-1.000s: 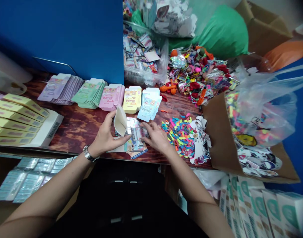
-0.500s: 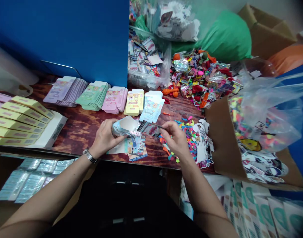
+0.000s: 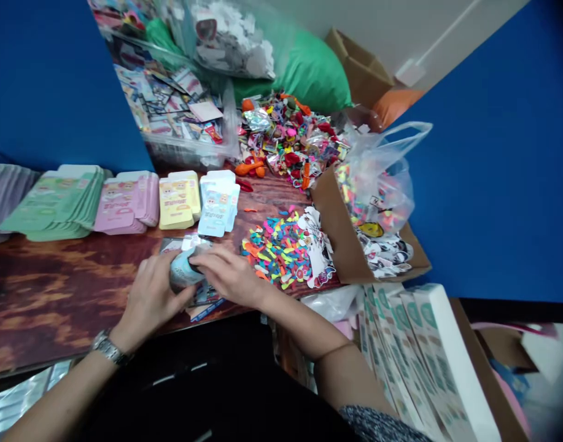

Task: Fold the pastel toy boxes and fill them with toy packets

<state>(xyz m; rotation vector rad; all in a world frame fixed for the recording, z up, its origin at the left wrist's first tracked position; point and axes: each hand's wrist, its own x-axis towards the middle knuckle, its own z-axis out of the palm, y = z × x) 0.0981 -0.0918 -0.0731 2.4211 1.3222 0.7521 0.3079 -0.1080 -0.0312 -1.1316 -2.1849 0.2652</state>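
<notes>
My left hand (image 3: 155,291) is wrapped around a small light blue paper box (image 3: 183,270), its opening turned toward my right hand. At that opening, the fingers of my right hand (image 3: 228,273) are pinched on a dark card (image 3: 194,260), of which only a bit shows; the rest is hidden by the box and fingers. Beneath both hands, printed cards (image 3: 207,310) lie on the table, partly covered. Just to the right of my right hand spreads a pile of small colourful balloons (image 3: 281,248) beside white-edged stickers (image 3: 318,248).
Behind my hands stand flat box stacks: blue (image 3: 219,205), yellow (image 3: 177,199), pink (image 3: 124,202) and green (image 3: 60,199). A clear bin of cards (image 3: 170,147) and a heap of small toys (image 3: 290,138) lie farther back. A cardboard box (image 3: 339,239) borders the right.
The view has swung to the right. My right hand has brought the card leftward from beside the blue box to its opening. My left hand still holds the box.
</notes>
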